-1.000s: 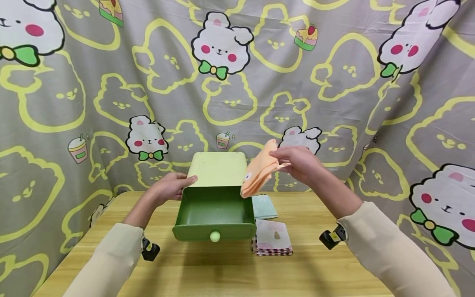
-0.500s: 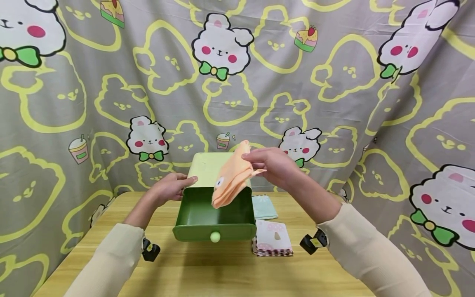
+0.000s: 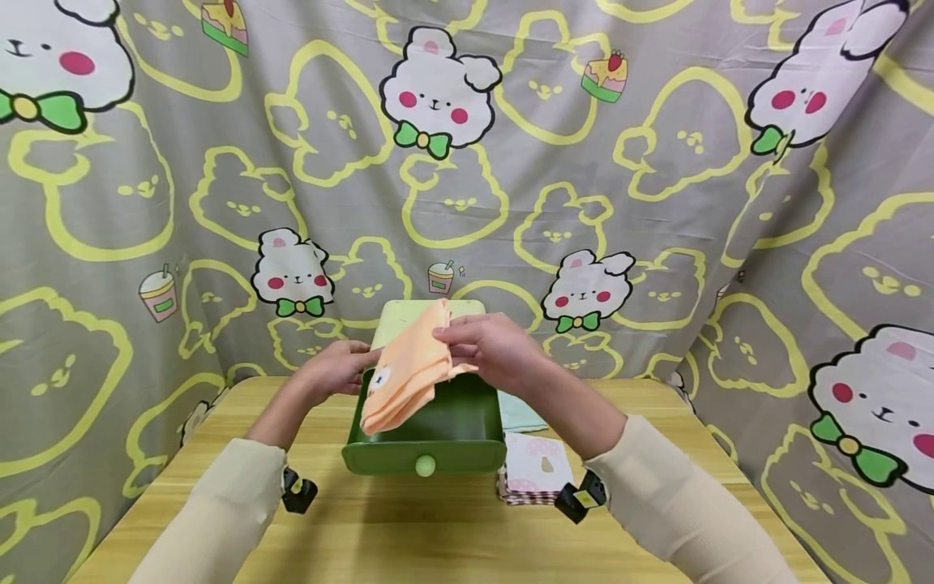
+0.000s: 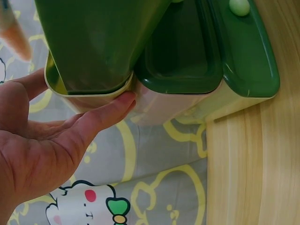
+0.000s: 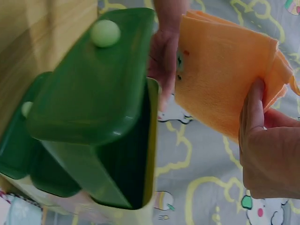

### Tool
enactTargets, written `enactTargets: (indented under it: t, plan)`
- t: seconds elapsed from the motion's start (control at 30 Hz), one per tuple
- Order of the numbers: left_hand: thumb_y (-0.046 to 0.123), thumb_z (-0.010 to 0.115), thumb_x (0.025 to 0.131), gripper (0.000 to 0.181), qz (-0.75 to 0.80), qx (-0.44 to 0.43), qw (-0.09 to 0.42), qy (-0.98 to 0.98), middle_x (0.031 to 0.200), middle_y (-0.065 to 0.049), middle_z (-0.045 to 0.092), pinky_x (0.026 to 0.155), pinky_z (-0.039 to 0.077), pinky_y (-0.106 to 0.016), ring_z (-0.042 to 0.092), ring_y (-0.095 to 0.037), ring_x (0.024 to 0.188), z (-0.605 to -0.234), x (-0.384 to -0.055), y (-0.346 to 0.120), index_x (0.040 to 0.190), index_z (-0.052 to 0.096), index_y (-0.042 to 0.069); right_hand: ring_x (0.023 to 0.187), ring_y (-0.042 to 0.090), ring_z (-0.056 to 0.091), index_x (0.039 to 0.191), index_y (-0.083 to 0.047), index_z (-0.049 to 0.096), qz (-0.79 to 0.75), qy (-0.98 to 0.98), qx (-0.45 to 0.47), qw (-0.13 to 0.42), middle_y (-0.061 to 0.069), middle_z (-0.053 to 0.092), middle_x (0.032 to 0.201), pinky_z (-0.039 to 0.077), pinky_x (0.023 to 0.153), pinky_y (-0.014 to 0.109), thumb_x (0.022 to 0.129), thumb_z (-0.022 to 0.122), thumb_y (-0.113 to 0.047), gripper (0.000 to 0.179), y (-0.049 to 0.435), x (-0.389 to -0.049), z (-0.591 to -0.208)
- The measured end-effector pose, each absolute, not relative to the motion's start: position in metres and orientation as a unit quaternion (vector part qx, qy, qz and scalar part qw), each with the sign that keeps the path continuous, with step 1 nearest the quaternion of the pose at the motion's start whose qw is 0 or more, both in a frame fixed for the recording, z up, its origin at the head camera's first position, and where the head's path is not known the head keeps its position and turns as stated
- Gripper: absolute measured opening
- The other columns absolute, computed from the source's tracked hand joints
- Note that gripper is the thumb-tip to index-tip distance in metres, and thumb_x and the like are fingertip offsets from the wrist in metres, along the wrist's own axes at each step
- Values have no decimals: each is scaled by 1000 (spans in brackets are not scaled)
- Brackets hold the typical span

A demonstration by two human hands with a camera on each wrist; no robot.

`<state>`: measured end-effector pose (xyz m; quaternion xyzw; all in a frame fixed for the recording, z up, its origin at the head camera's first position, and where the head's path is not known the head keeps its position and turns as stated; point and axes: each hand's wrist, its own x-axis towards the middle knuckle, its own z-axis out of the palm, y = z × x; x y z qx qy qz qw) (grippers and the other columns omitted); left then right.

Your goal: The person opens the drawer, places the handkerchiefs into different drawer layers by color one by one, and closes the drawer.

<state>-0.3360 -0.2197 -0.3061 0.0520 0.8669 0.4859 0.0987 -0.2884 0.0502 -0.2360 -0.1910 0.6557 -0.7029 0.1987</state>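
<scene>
My right hand (image 3: pixel 499 349) pinches a folded orange washcloth (image 3: pixel 409 369) by its right edge, with thumb and fingers on either side. It hangs tilted above the left part of the pulled-out green drawer (image 3: pixel 423 456), whose visible interior is bare. In the right wrist view the washcloth (image 5: pixel 220 70) shows a small face print. My left hand (image 3: pixel 332 373) rests on the upper left corner of the pale yellow-green drawer cabinet (image 3: pixel 397 316). From the left wrist view, its fingers (image 4: pixel 101 115) lie nearly straight along the cabinet's side; the thumb reaches over the top.
Below the pulled-out drawer are two closed drawers (image 4: pixel 187 51) with pale round knobs. On the wooden table (image 3: pixel 306 535), right of the cabinet, lie a folded mint cloth (image 3: pixel 520 414) and a white-and-pink cloth (image 3: pixel 536 462) with a checked edge. A patterned curtain (image 3: pixel 452 195) hangs behind.
My right hand has carried the orange washcloth leftward and somewhat down, from the drawer's right side to over its left part. The left hand has stayed on the cabinet corner.
</scene>
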Motion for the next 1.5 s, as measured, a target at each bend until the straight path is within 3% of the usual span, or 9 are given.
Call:
enactTargets:
  t: [0.2,0.5,0.67,0.8,0.97,1.13,1.27,1.37,1.5]
  plan:
    - [45,54,105,67,490,48,95,865,114,-13,65,83,58,-30,62,-13,89,-306,-336,-219,145,44,-8,85,14,73,114,7,66,-702,665,-158,200,5,73,93,59,78,26,100,60,-7,20,50,-290,-254]
    - [46,52,105,69,477,47,93,872,70,1,46,73,54,-27,44,-12,65,-304,-335,-220,147,42,-8,90,18,73,111,11,65,-701,667,-138,210,13,71,103,60,86,34,98,62,-4,19,59,-289,-275]
    - [48,54,104,75,472,48,93,875,101,-12,61,81,58,-31,56,-16,81,-304,-333,-219,149,38,-10,92,19,71,104,10,66,-680,685,-136,221,13,70,102,59,92,37,97,64,-3,14,65,-288,-286]
    - [47,53,104,76,477,59,98,872,129,-22,60,93,58,-39,65,-21,103,-304,-332,-219,149,36,-12,92,20,73,112,13,67,-657,704,-144,226,13,73,102,59,90,36,97,64,-4,23,70,-287,-294]
    - [47,53,104,74,480,60,99,870,127,-21,64,96,57,-43,67,-23,106,-306,-333,-220,147,38,-11,84,17,74,109,12,69,-639,715,-149,240,9,75,90,61,84,34,96,64,-5,22,73,-290,-301]
    - [48,53,104,74,482,58,101,868,124,-20,65,96,57,-42,68,-22,106,-308,-334,-220,147,39,-10,70,7,62,103,5,65,-632,702,-164,285,5,68,84,60,74,25,98,63,-7,13,76,-292,-302]
    - [48,54,104,74,482,57,101,868,126,-20,65,97,56,-43,68,-24,109,-308,-334,-220,147,39,-10,63,4,41,118,7,53,-642,675,-161,326,4,57,85,44,60,15,97,61,-2,24,78,-292,-299]
    - [49,53,104,75,482,59,101,868,127,-21,64,97,56,-43,68,-24,109,-308,-334,-220,147,38,-11,62,5,34,130,12,47,-646,672,-161,325,4,56,86,39,59,16,96,61,1,38,78,-292,-298]
    - [48,53,104,74,484,60,102,867,124,-20,65,96,57,-42,68,-22,106,-307,-333,-220,147,38,-11,64,6,41,108,12,62,-642,686,-165,300,2,58,79,45,64,16,93,63,2,19,77,-293,-302]
